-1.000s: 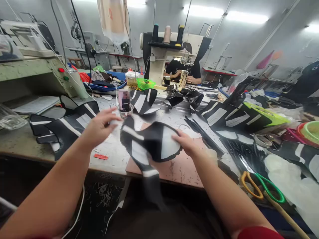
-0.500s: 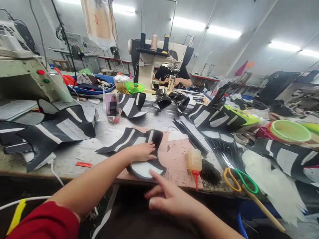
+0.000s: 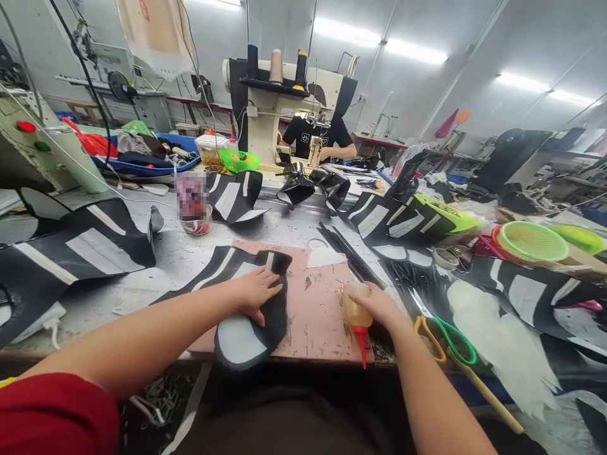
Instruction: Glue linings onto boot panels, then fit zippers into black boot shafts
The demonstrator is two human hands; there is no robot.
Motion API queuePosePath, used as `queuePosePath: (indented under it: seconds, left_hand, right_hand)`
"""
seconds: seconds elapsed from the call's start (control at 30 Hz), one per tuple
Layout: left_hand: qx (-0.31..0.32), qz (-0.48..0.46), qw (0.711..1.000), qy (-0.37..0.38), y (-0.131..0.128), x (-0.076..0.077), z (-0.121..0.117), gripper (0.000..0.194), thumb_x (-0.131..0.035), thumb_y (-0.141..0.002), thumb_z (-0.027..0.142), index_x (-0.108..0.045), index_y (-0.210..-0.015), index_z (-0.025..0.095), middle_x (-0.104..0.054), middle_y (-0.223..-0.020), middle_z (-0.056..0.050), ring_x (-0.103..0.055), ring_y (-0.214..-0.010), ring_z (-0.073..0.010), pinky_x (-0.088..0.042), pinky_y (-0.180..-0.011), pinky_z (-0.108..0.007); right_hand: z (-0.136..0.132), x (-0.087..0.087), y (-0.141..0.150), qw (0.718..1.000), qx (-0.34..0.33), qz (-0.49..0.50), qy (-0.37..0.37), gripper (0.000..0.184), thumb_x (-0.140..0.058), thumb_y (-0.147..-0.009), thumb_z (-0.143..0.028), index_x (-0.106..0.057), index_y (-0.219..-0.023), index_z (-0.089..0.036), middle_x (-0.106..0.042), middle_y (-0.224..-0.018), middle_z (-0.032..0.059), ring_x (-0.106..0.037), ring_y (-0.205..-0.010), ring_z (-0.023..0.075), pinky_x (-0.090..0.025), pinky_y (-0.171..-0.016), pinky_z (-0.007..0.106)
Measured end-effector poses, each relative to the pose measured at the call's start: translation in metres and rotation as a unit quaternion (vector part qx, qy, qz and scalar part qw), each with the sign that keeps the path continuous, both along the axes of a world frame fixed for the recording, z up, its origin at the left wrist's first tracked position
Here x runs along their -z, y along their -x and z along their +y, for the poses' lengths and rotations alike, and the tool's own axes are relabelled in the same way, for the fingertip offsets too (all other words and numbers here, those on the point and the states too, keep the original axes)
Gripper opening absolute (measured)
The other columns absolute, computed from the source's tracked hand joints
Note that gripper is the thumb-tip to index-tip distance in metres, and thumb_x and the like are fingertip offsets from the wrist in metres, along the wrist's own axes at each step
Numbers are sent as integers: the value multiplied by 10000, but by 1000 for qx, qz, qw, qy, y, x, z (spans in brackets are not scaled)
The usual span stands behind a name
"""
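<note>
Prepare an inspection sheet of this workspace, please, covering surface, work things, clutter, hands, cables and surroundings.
Surface: worktable, with a pink mat at the near edge.
Work things: black piece with pale patches, partly on the mat; red-tipped bottle.
Clutter: scissors, black strips, green basket to the right.
Hands: left hand on the black piece; right hand on the bottle, grip partly hidden.
Cables: white cable at front left; black cable hanging behind.
Surroundings: sewing machine, with a co-worker behind it.

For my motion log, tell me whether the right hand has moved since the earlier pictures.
Yes: judged against the pink board, the right hand moved rightward, to the bottle.
</note>
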State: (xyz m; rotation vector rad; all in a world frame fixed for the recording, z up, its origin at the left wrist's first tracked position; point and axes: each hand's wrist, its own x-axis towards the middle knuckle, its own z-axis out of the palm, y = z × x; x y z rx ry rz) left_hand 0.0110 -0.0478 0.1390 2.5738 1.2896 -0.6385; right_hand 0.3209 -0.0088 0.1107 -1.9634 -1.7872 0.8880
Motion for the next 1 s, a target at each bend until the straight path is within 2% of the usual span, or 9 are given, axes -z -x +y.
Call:
queuePosePath:
  seconds: [0.07,0.1,0.17,0.23,0.3,0.43,0.6,0.83,1.0]
  left_hand:
    - [3,15,1000,8,1,0,2,1015,-700,-555,533,-259,-1368,114,-128,-1439,-217,-83,-1344,-331,-55,-1071,-495]
    - [1,16,1000,17,2,1,3,1028,-702,-553,531,-242,-1373,116,-104,-1442,-215,-57,-1346,-331,-52,-1067,-506]
    - [-5,-1,999,37,5,3,6,1048,-709,-543,523,-222,-1379,119,-109,-1442,-210,-71,-1344,-332,-75,-1064,-515]
    - [-19,-31,998,52,8,5,8,1091,-726,-510,515,-204,-1383,118,-133,-1439,-208,-124,-1337,-332,-106,-1063,-513]
    - [-33,-58,996,56,9,7,10,1137,-742,-468,512,-199,-1382,109,-162,-1432,-211,-166,-1328,-334,-128,-1063,-507]
    - [-39,-59,997,30,9,8,11,1159,-763,-411,515,-259,-1363,88,-147,-1426,-230,-132,-1330,-351,-78,-1066,-514]
    - [-56,-66,995,41,8,8,11,1162,-766,-391,519,-268,-1365,126,-152,-1426,-230,-151,-1325,-357,-115,-1062,-498]
    - [-56,-83,994,45,9,10,12,1188,-786,-362,496,-278,-1358,94,-170,-1414,-250,-173,-1317,-365,-155,-1062,-477]
    - [-51,-69,995,56,10,12,12,1203,-772,-397,508,-216,-1377,87,-123,-1429,-241,-127,-1333,-345,-133,-1071,-470]
  right_hand:
    - [0,1,-2,985,42,168,17,674,-649,-541,-528,-547,-1066,-116,-617,-1032,168,-577,-958,326,-461,-782,424]
    - [-1,1,-2,959,68,274,28,646,-649,-535,-537,-548,-1040,-147,-633,-978,132,-596,-905,299,-486,-729,401]
    - [-1,0,2,878,111,465,21,610,-649,-529,-567,-534,-1007,-206,-643,-890,66,-611,-820,245,-511,-605,334]
    - [0,0,13,812,134,568,3,601,-667,-500,-591,-528,-964,-235,-638,-848,36,-606,-777,212,-483,-483,263]
    - [4,2,30,790,121,601,6,608,-673,-480,-620,-530,-931,-238,-635,-844,37,-596,-745,195,-409,-385,216]
    - [18,7,68,790,83,607,12,625,-692,-436,-626,-540,-887,-220,-623,-818,35,-555,-632,150,-335,-355,201]
    - [39,9,98,836,39,546,-28,521,-779,-423,-397,-560,-843,-180,-610,-773,11,-534,-613,121,-413,-470,221]
    - [54,4,113,882,-25,461,-94,620,-755,-474,-384,-531,-1007,-161,-613,-879,53,-570,-769,197,-434,-498,247]
    - [55,3,113,886,-28,450,-106,602,-746,-478,-390,-516,-985,-159,-612,-859,48,-572,-762,195,-443,-500,249]
